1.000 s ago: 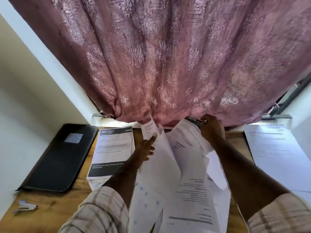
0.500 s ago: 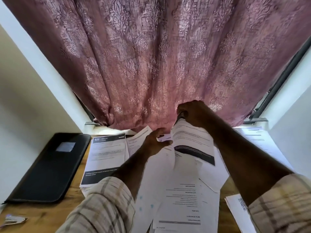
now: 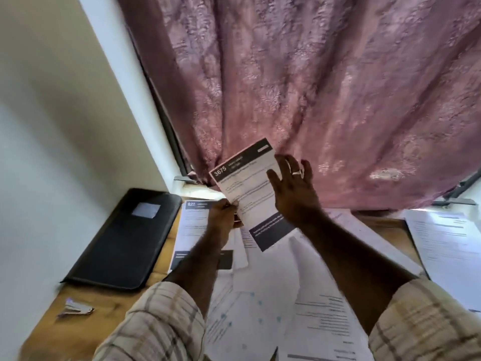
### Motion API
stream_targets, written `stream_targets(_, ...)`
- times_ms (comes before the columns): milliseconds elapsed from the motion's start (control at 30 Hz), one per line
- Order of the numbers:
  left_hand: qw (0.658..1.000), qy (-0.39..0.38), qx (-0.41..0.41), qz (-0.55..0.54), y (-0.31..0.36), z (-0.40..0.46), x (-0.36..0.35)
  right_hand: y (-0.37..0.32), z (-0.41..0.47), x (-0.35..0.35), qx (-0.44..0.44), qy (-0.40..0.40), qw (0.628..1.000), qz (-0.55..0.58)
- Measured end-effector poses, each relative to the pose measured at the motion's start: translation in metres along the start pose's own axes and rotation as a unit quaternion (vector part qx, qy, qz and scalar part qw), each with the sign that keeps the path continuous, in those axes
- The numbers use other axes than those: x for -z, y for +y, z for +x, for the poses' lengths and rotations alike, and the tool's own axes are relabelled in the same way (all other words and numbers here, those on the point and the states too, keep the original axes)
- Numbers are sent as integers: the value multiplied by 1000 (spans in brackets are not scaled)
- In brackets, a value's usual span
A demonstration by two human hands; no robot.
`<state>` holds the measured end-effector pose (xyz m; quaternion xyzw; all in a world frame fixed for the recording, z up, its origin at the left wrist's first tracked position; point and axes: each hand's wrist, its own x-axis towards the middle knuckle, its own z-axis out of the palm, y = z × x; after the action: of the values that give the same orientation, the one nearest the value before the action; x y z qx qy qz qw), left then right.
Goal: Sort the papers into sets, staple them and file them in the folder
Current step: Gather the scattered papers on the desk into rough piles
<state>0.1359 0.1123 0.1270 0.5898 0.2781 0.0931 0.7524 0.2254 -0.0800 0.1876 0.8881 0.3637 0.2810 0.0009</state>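
the sheet marked 3675 is held up above the loose papers on the surface; it looks light and floppy, best taken by an edge. the left hand has its grip pinching the sheet's left edge, while the right hand, fingers spread, lies flat on its face. half a second ago the right hand gripped the sheet's top; the sheet is now turned to be read.

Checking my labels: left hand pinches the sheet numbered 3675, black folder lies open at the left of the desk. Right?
Not quite. In the head view the black folder lies closed, not open. The left hand does pinch the sheet numbered 3675.
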Motion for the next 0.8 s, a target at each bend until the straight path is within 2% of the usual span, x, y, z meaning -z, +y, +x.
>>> stream_targets(67, 1000, 15, 14, -5, -9, 9, 40, -37, -5, -20, -1, -87, 996, 11)
stream_targets(200, 996, 62, 69, 14, -35, 31, 110, -96, -17, -62, -9, -262, 964, 47)
stream_targets(300, 986, 110, 68, 110, -57, 53, 155, -130, -33, -91, 11, -353, 933, 75)
stream_targets(367, 966, 155, 46, 203, -64, 66, 182, -151, -41, -102, 12, -408, 908, 89)
stream_targets(500, 946, 157, 42, 281, -60, 78, 210, -181, -47, -110, -6, -460, 882, 107)
stream_targets(600, 936, 155, 49, 312, -59, 91, 215, -190, -48, -114, -23, -456, 884, 104)
stream_targets(700, 911, 160, 39, 378, -57, 98, 213, -193, -45, -112, -29, -461, 882, 99)
stream_targets(767, 880, 157, -1, 448, -59, 99, 207, -190, -46, -107, -66, -451, 886, 88)
stream_targets(800, 853, 159, -28, 497, -59, 96, 200, -185, -47, -104, -113, -437, 889, 75)
